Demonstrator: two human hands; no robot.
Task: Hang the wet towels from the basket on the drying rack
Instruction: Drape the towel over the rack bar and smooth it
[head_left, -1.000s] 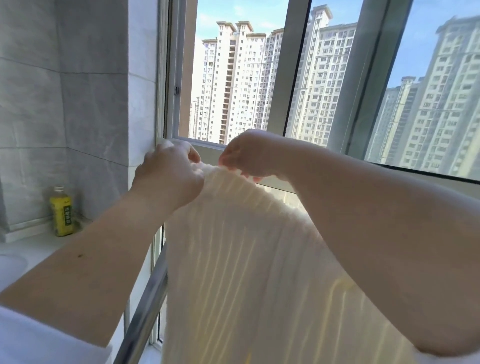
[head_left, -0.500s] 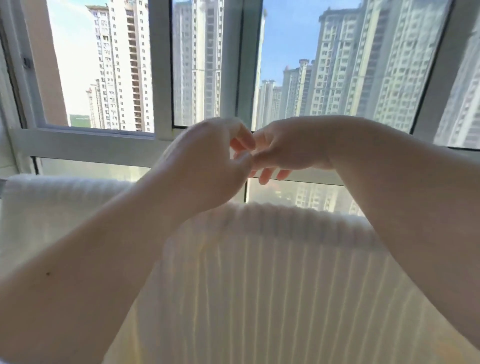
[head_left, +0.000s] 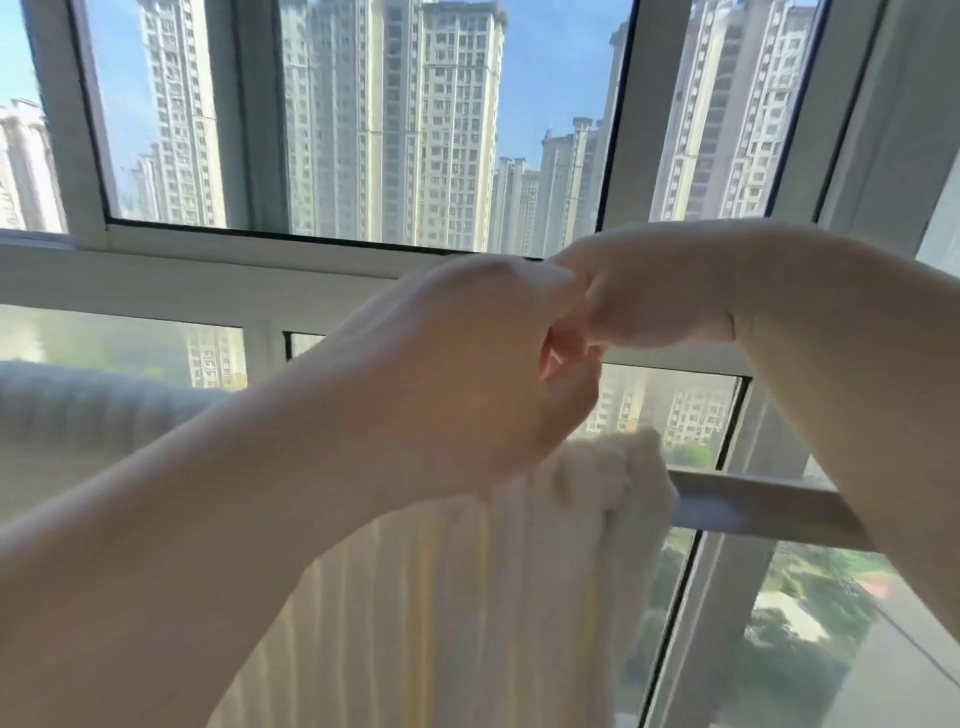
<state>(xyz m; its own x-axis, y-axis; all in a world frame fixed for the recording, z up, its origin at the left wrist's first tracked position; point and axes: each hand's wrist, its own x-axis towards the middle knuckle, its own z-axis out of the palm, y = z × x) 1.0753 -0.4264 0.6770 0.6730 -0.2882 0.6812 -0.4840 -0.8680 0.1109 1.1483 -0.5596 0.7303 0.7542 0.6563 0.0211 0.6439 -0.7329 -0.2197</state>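
Observation:
A white ribbed towel (head_left: 467, 597) hangs draped over the metal rail of the drying rack (head_left: 753, 506). Its right end is bunched at the rail, and its top edge runs off to the left behind my forearm. My left hand (head_left: 467, 364) is curled just above the towel's top edge. My right hand (head_left: 649, 291) is curled too, and its fingertips meet those of my left hand. I see nothing held in either hand. The basket is out of view.
A large window (head_left: 363, 249) with white frames stands right behind the rail, with tall apartment blocks outside. The rail runs bare to the right of the towel. A white window post (head_left: 883, 156) rises at the far right.
The view has swung right, bringing the towel's right end and the bare rail into sight. My hands left the towel's top edge and now meet above it.

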